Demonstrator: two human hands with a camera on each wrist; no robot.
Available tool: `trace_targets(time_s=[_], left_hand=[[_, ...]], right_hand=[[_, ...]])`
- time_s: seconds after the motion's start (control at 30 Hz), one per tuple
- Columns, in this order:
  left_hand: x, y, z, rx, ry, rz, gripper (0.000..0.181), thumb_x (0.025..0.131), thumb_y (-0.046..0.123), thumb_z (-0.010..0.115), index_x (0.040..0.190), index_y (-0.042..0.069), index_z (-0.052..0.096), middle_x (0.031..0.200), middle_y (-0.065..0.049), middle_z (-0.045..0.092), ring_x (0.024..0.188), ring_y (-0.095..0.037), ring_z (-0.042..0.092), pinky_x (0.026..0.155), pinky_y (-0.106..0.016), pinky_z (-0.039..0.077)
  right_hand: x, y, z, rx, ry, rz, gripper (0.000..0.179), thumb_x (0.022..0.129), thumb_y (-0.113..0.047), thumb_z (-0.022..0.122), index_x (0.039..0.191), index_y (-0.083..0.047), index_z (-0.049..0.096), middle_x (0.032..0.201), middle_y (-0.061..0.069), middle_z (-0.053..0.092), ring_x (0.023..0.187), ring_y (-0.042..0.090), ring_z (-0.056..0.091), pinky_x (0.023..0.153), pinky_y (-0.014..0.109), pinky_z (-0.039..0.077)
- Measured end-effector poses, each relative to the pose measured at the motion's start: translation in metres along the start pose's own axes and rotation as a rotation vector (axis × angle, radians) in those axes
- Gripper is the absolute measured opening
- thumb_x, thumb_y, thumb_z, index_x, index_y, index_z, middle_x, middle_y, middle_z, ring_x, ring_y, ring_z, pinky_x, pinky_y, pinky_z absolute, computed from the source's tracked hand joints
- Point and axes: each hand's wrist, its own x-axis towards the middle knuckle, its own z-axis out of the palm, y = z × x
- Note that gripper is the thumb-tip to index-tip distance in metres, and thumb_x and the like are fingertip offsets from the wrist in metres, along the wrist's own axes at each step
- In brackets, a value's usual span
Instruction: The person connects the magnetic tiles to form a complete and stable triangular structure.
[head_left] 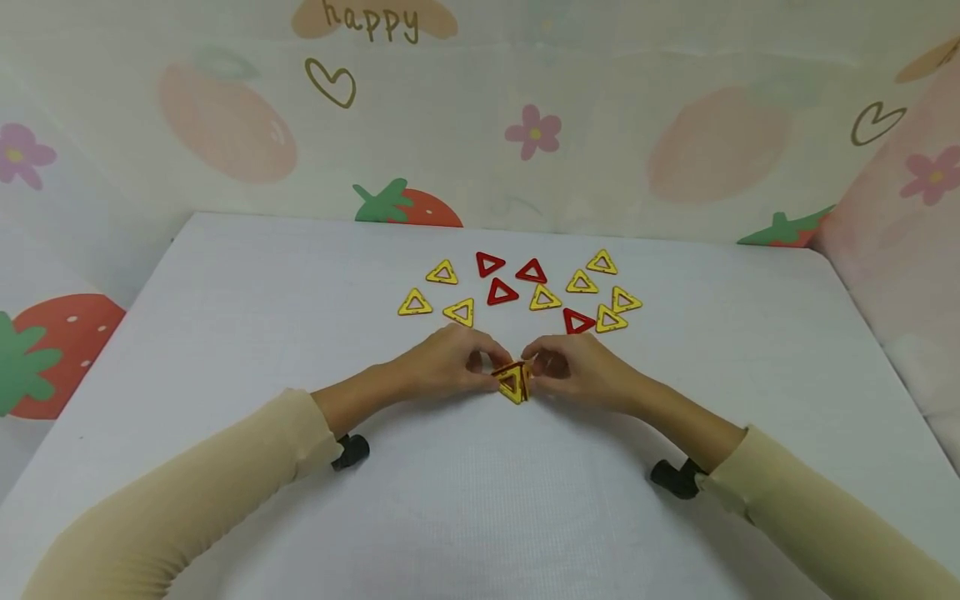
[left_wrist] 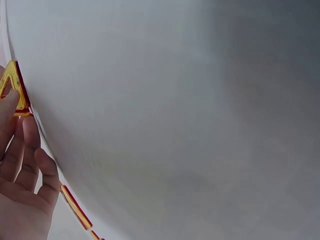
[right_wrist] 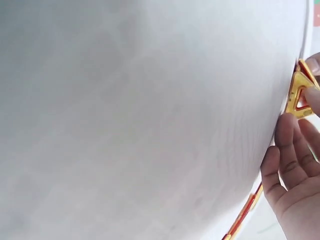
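Note:
Near the middle of the table, a small standing cluster of yellow and red triangular magnetic tiles (head_left: 512, 385) is between the two hands. From its left side, my left hand (head_left: 448, 364) pinches it with thumb and fingers. My right hand (head_left: 585, 372) pinches the right side, fingertips at a tile edge. The left wrist view shows the thumb lying across a yellow triangle tile (left_wrist: 22, 102) with a red edge behind it. In the right wrist view, the thumb presses a yellow triangle tile (right_wrist: 296, 102), and a second tile leans against it. Part of the cluster is hidden by the fingers.
Beyond the hands, several loose triangle tiles lie flat: yellow tiles (head_left: 415, 303) on the left, red tiles (head_left: 501, 292) in the middle, more yellow ones on the right. A red tile (head_left: 576, 322) lies just behind the right hand. The white table (head_left: 480, 517) meets a patterned backdrop (head_left: 480, 100).

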Motion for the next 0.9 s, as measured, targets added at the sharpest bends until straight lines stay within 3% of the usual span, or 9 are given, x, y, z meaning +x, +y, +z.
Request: trace_targets(time_s=[0.13, 0.9], left_hand=[[0.0, 0.001, 0.001, -0.011, -0.012, 0.012, 0.03, 0.087, 0.012, 0.077, 0.117, 0.01, 0.073, 0.104, 0.006, 0.072, 0.08, -0.012, 0.058, 0.072, -0.025, 0.05], [-0.011, 0.012, 0.005, -0.052, -0.08, 0.037, 0.022, 0.088, 0.01, 0.076, 0.11, 0.01, 0.075, 0.098, 0.008, 0.071, 0.08, -0.009, 0.058, 0.073, -0.024, 0.05]], right_hand=[[-0.003, 0.001, 0.0, -0.026, -0.008, -0.014, 0.033, 0.088, -0.01, 0.075, 0.12, -0.006, 0.067, 0.09, -0.005, 0.068, 0.082, 0.011, 0.06, 0.077, 0.03, 0.053], [-0.016, -0.006, 0.003, -0.002, -0.087, -0.057, 0.027, 0.09, -0.013, 0.074, 0.116, -0.01, 0.069, 0.092, -0.008, 0.067, 0.082, 0.01, 0.059, 0.075, 0.027, 0.052]])
